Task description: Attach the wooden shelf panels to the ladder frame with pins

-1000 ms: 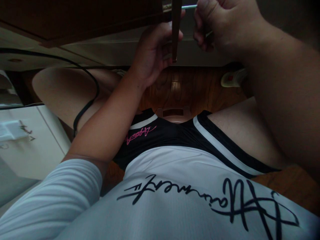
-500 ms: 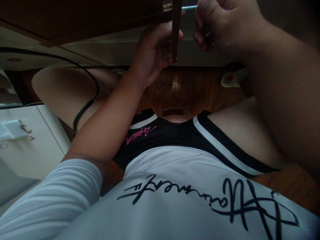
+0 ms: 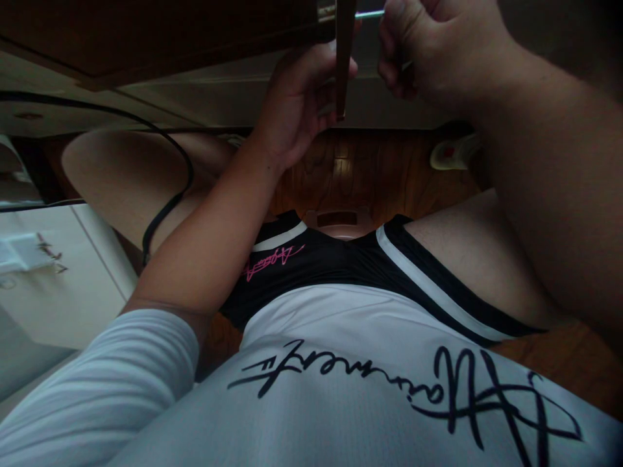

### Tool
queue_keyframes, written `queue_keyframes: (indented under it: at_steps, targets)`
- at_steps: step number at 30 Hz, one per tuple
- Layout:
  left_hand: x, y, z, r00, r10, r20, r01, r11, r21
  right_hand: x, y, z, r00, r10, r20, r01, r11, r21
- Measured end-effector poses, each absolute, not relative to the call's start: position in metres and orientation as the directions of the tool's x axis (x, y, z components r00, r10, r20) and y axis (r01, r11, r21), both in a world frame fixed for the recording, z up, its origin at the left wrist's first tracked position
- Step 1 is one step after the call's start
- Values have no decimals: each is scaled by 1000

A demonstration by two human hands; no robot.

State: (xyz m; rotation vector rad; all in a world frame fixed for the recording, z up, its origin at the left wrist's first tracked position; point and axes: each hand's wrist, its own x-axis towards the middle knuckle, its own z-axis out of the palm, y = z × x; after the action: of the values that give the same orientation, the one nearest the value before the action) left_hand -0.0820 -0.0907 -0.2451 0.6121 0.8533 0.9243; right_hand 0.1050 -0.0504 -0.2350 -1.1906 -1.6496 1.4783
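Note:
At the top of the head view a narrow brown wooden panel point(image 3: 344, 71) shows edge-on. My left hand point(image 3: 304, 97) is closed round it, with the fingertips showing past its right side. On the right, my right hand point(image 3: 428, 45) is closed on a thin shiny metal shaft point(image 3: 370, 13), like that of a screwdriver. The shaft runs level from my fingers to the panel's right face. Its handle is hidden in the hand, and where its tip meets the panel is too dark to make out.
Dark brown furniture point(image 3: 170, 39) fills the upper left, above a pale drawer front point(image 3: 195, 104). A black cable point(image 3: 182, 155) droops over my left leg. Below me are a pinkish stool point(image 3: 341, 227) and the wooden floor point(image 3: 389, 168). A white cabinet point(image 3: 63, 279) stands left.
Almost nothing differs. The panel's upper end has shifted very slightly to the right; both hands keep their places and their hold.

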Motion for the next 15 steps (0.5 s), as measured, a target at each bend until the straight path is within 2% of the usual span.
queue_keyframes:
  at_steps: [5,10,15]
  targets:
    - [-81,-91,-244,302,869,-392,-412,490,769,105,-50,-233,-441,886,-141,233,-39,-972]
    - [-80,-92,-242,317,865,-389,-448,498,742,107,-49,-238,-435,898,-65,225,39,-974]
    - [-80,-92,-243,319,873,-369,-404,478,780,109,-52,-253,-383,924,10,200,94,-975]
